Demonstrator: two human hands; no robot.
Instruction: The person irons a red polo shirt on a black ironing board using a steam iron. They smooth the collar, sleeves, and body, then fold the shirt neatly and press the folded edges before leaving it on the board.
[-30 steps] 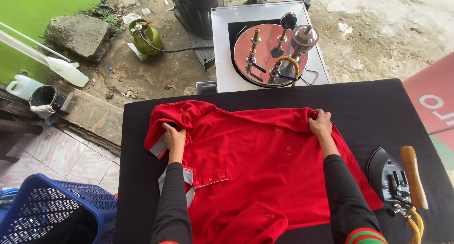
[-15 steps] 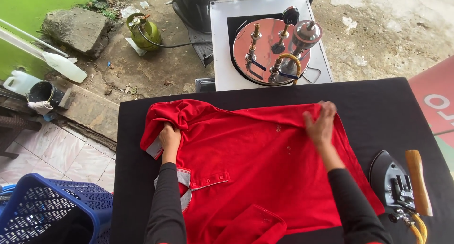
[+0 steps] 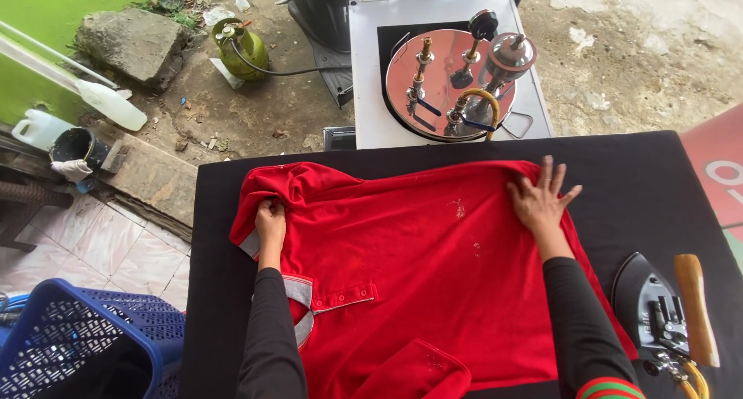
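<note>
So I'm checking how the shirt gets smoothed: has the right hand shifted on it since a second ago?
Yes. The right hand was gripping the red shirt at its far edge; now it lies flat, fingers spread, slightly nearer the iron side.

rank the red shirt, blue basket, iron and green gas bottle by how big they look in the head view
1. red shirt, by far the largest.
2. blue basket, partly cut off by the frame.
3. iron.
4. green gas bottle, though it sits farther from the camera, so its true size against the iron is unsure.
</note>
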